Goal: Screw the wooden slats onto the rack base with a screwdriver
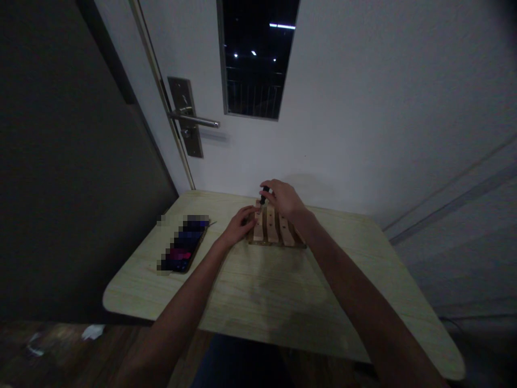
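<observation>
A small wooden piece point(273, 230) with several curved pale strips on a darker base sits on the table near the door. Dark holes dot the strips. My right hand point(286, 199) is closed round the black handle of a screwdriver point(264, 194), held upright over the far end of the leftmost strip. Its tip is too small to make out against the wood. At the left side of the piece, my left hand point(238, 226) grips the leftmost strip, fingertips close to the screwdriver's lower end. My right forearm and hand hide part of the piece's right side.
A phone point(188, 245), partly blurred out, lies on the left of the pale wooden table point(242, 302). A thin pointed object point(212, 223) lies by its top end. Behind stands a white door with a metal handle point(197, 119) and a dark window point(258, 59).
</observation>
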Available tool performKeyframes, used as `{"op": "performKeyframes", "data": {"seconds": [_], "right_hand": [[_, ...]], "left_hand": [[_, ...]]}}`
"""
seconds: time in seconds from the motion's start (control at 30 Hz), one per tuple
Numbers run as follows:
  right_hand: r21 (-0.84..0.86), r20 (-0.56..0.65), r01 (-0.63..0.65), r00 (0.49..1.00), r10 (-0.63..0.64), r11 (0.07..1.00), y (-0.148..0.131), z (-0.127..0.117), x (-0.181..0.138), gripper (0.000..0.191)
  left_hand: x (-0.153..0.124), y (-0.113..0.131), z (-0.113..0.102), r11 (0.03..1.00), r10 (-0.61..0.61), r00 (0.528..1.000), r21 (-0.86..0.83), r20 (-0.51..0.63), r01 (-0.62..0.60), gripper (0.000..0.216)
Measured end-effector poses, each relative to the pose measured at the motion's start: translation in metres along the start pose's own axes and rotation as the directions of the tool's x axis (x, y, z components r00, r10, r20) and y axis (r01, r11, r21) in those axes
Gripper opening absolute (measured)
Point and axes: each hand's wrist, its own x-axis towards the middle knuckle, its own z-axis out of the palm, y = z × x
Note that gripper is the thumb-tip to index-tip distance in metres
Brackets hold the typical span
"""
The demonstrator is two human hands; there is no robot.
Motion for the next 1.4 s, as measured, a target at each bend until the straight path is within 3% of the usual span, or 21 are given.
{"op": "performKeyframes", "data": {"seconds": [0.13,0.33,0.47,0.57,0.87,1.07,1.17,1.4], "right_hand": [[-0.014,0.017,0.063,0.998,-0.063,0.998,-0.004,0.0,-0.002,0.034],[0.083,0.007,0.071,0.997,-0.072,0.994,-0.005,-0.006,-0.003,0.031],[0.044,-0.063,-0.052,0.996,0.055,0.998,-0.006,-0.008,-0.006,0.016],[0.057,-0.119,-0.136,0.983,0.142,0.989,-0.008,-0.004,-0.007,0.016],[0.214,-0.096,-0.058,0.992,0.08,0.975,-0.01,0.001,-0.006,0.021],[0.098,-0.063,-0.058,0.996,0.064,0.993,-0.014,-0.014,-0.005,0.021],[0.086,-0.095,-0.087,0.991,0.095,0.993,-0.013,-0.012,-0.004,0.013],[0.214,-0.18,-0.083,0.976,0.123,0.973,-0.007,0.0,-0.012,0.023]], "left_hand": [[-0.001,-0.005,0.002,1.0,-0.009,1.0,0.028,-0.015,0.009,0.041],[-0.004,-0.003,0.004,0.998,0.014,0.999,0.056,-0.035,-0.012,0.041],[-0.005,0.002,0.005,0.994,0.019,0.999,0.104,-0.043,-0.015,0.04],[-0.005,0.002,0.005,0.994,0.024,0.999,0.105,-0.047,-0.019,0.041],[-0.004,-0.002,0.007,0.993,0.039,0.997,0.115,-0.065,-0.031,0.04],[-0.001,-0.001,0.008,0.992,0.055,0.996,0.119,-0.07,-0.047,0.038],[-0.001,-0.002,0.008,0.994,0.052,0.996,0.101,-0.073,-0.044,0.038],[-0.001,-0.003,0.009,0.993,0.065,0.995,0.105,-0.081,-0.056,0.039]]}}
